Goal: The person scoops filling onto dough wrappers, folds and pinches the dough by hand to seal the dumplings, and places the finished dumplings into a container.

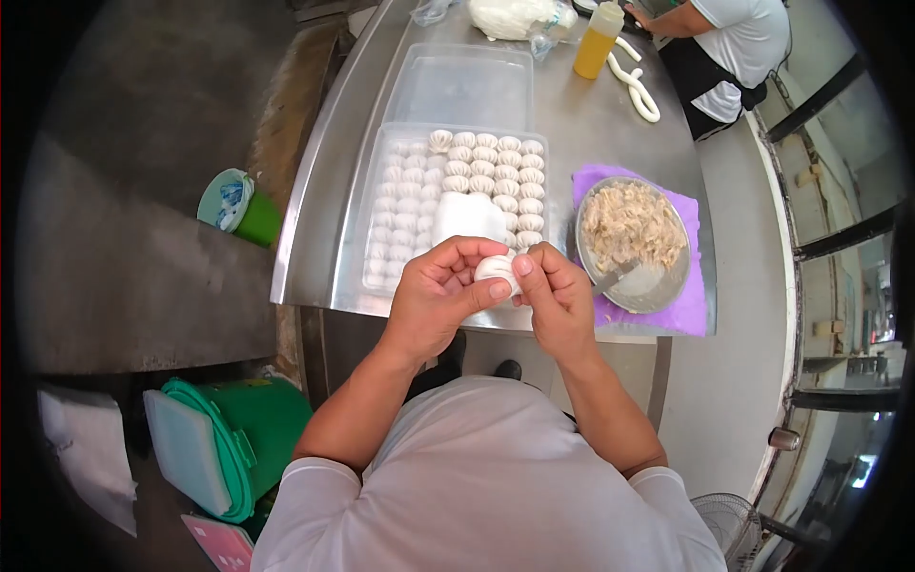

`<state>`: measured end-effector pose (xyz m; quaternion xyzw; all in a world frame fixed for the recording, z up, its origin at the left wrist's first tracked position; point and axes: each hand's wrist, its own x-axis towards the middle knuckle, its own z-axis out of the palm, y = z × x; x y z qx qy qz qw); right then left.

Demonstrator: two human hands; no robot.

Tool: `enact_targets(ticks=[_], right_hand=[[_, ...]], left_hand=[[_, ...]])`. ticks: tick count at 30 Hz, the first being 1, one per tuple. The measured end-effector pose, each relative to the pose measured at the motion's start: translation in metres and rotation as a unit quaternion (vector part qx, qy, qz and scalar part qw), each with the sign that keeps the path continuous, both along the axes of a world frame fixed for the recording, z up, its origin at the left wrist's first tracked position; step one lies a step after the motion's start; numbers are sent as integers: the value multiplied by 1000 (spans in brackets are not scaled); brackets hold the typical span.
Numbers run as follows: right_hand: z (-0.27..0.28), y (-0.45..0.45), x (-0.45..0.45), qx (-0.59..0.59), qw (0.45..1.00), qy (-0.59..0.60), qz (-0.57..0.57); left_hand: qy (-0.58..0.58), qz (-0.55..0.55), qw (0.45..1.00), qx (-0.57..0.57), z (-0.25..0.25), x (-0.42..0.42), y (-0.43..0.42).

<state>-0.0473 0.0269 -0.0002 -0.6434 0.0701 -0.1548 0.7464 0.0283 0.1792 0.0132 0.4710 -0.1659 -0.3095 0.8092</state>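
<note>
Between my two hands, above the table's front edge, is a white pleated dumpling (497, 273). My left hand (434, 286) cups it from the left, with its thumb along the lower side. My right hand (560, 297) pinches its right edge between thumb and fingers. Just beyond lies a clear plastic box (374, 195) with rows of finished dumplings (482, 170); those on its left side look hazy, as if under a film. Something white and flat (469, 217) rests over part of the rows, its kind unclear.
Right of the box, a metal bowl (581, 250) of pale filling (634, 224) with a spatula (615, 276) stands on a purple cloth (703, 276). Farther back are an oil bottle (596, 43), dough ropes (640, 93) and another person (739, 48). Green bins (229, 439) stand at left.
</note>
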Motion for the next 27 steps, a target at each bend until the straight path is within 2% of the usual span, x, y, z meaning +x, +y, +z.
enact_targets(ticks=[3, 8, 9, 10, 12, 14, 15, 17, 18, 21, 27], right_hand=[[-4, 10, 23, -46, 996, 4, -71], [2, 6, 47, -4, 999, 41, -32], [2, 6, 52, 155, 987, 32, 2], [2, 5, 56, 309, 950, 21, 36], [0, -5, 58, 289, 956, 16, 50], [-7, -15, 55, 190, 979, 65, 21], [-9, -16, 54, 175, 981, 83, 11], [-14, -17, 53, 157, 983, 93, 14], [-15, -17, 53, 140, 985, 102, 13], [-18, -15, 49, 90, 990, 107, 6], [-23, -21, 43, 75, 990, 121, -17]], left_hand=[[-7, 6, 1000, 8, -7, 22, 5], [-8, 7, 1000, 28, -1, 51, 5], [-1, 23, 999, 38, 2, 60, 4], [-1, 22, 999, 38, -3, 74, 4], [-111, 110, 983, 98, -14, 114, 7], [-198, 133, 943, 233, -10, 152, 12], [-197, 135, 942, 235, -11, 164, 9], [-341, 147, 819, 437, -18, 186, 3], [-339, 149, 819, 438, -31, 198, -1], [-471, 120, 754, 442, -66, 214, -15], [-479, 106, 756, 434, -89, 221, -29]])
